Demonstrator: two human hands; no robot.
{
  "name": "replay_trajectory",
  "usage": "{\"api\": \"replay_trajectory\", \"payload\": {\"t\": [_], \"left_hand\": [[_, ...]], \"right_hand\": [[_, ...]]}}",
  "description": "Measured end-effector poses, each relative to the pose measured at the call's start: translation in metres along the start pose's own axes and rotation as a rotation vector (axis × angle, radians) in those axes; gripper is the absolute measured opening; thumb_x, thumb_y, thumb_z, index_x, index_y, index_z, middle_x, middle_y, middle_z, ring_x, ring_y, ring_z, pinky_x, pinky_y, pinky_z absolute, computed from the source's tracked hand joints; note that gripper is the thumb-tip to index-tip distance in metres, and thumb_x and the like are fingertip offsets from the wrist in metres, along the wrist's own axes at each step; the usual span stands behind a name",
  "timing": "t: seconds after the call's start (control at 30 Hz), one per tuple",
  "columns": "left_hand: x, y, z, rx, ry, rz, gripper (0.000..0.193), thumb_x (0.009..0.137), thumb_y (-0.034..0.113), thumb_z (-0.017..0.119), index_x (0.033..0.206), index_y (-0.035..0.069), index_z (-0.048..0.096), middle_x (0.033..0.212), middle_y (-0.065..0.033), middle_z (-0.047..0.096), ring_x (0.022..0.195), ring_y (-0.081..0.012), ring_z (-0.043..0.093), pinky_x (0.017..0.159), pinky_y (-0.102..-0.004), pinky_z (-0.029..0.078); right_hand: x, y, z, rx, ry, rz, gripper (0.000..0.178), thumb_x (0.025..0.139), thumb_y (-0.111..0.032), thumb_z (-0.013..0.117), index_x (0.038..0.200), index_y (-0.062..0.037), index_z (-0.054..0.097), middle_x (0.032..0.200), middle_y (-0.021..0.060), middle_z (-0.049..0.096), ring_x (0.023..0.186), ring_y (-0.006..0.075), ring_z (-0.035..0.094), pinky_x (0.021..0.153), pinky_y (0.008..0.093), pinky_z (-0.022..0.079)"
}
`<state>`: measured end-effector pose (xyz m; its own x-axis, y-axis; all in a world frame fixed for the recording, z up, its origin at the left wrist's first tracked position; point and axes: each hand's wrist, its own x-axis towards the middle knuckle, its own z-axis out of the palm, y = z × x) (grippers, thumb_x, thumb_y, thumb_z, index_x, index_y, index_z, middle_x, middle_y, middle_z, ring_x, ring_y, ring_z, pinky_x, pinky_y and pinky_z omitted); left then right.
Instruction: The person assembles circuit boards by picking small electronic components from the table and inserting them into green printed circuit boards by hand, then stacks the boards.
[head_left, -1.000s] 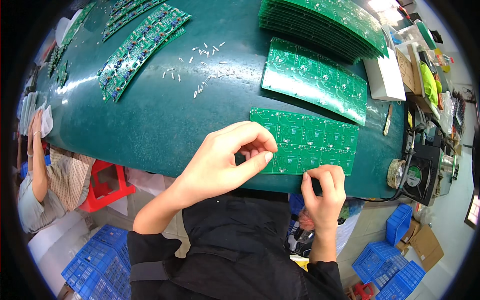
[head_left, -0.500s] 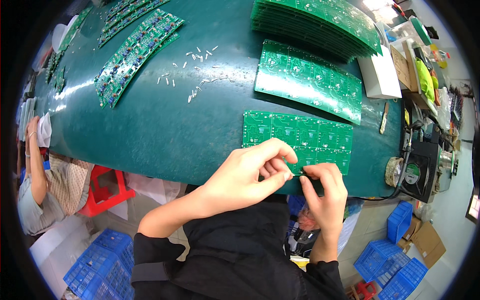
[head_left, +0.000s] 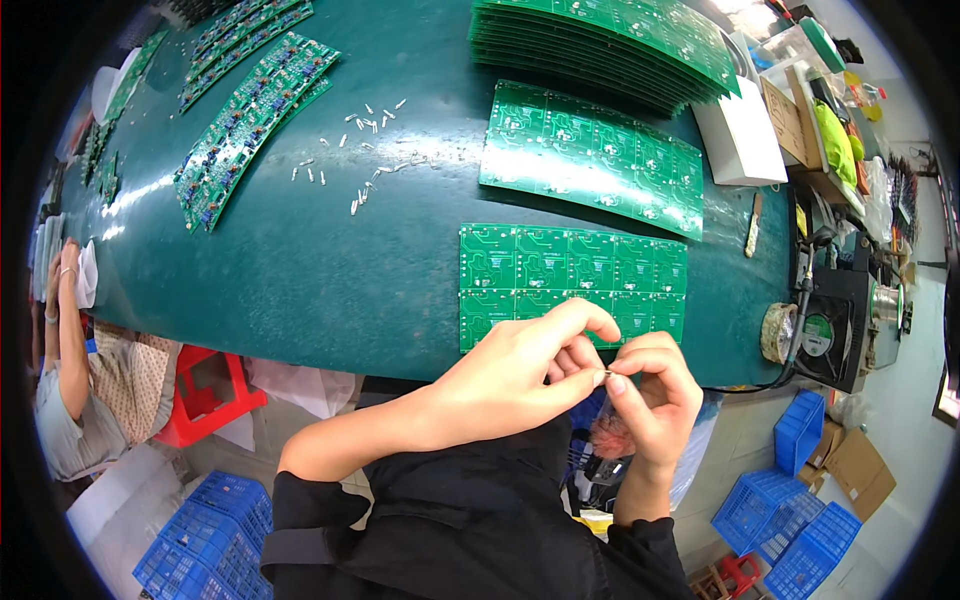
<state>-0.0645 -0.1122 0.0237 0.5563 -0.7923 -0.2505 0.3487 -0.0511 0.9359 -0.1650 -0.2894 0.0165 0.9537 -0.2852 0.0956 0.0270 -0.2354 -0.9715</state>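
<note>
My left hand [head_left: 535, 372] and my right hand [head_left: 655, 400] meet fingertip to fingertip just past the table's near edge. Both are closed in a pinch on one tiny leaded component [head_left: 607, 373], mostly covered by the fingertips. Directly beyond them a bare green circuit board panel [head_left: 490, 262] lies flat on the table, its near right part hidden by my hands. Farther off, a second green panel [head_left: 595, 150] lies face up. Several small silvery components [head_left: 372, 178] with thin leads are scattered to the left of it.
A tall stack of green boards [head_left: 600, 60] stands at the back. Populated boards [head_left: 250, 125] lie far left. At right are a white box [head_left: 740, 130], a brush-like tool [head_left: 753, 225], a tape roll [head_left: 778, 332] and a black fan unit [head_left: 832, 325]. Another person [head_left: 75, 330] sits left.
Both hands have drawn back toward me from the near panel's edge, and the fingertips have come together on the component. The view has shifted slightly.
</note>
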Motion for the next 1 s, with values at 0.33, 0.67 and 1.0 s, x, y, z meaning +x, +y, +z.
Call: {"api": "replay_trajectory", "payload": {"t": [0.33,0.67,1.0], "left_hand": [[-0.001,0.006,-0.120,1.383,0.782,0.299,0.032,0.090,0.014,0.069,0.121,0.008,0.065,0.107,-0.0144,0.060,0.101,-0.0308,0.060,0.090,-0.0389,0.048],[0.001,-0.007,-0.154,1.389,0.817,0.327,0.012,0.090,0.005,0.065,0.103,0.004,0.066,0.097,-0.0108,0.062,0.086,-0.0267,0.064,0.078,-0.0360,0.051],[-0.001,-0.008,-0.150,1.435,0.836,0.313,0.008,0.092,0.005,0.060,0.098,0.006,0.064,0.096,-0.0102,0.061,0.093,-0.0302,0.062,0.079,-0.0417,0.052]], "right_hand": [[0.005,0.027,-0.029,-0.549,0.048,-0.067,0.014,0.074,0.001,0.077,0.084,-0.0062,0.069,0.082,0.0036,0.065,0.080,0.0195,0.061,0.077,0.0323,0.046],[0.006,0.029,-0.028,-0.614,0.018,-0.127,0.016,0.072,0.000,0.078,0.083,-0.0087,0.070,0.080,0.0024,0.066,0.082,0.0207,0.062,0.080,0.0341,0.044],[0.006,0.027,-0.027,-0.635,0.023,-0.151,0.017,0.071,0.001,0.078,0.083,-0.0090,0.069,0.081,0.0029,0.067,0.083,0.0215,0.062,0.080,0.0345,0.044]]}}
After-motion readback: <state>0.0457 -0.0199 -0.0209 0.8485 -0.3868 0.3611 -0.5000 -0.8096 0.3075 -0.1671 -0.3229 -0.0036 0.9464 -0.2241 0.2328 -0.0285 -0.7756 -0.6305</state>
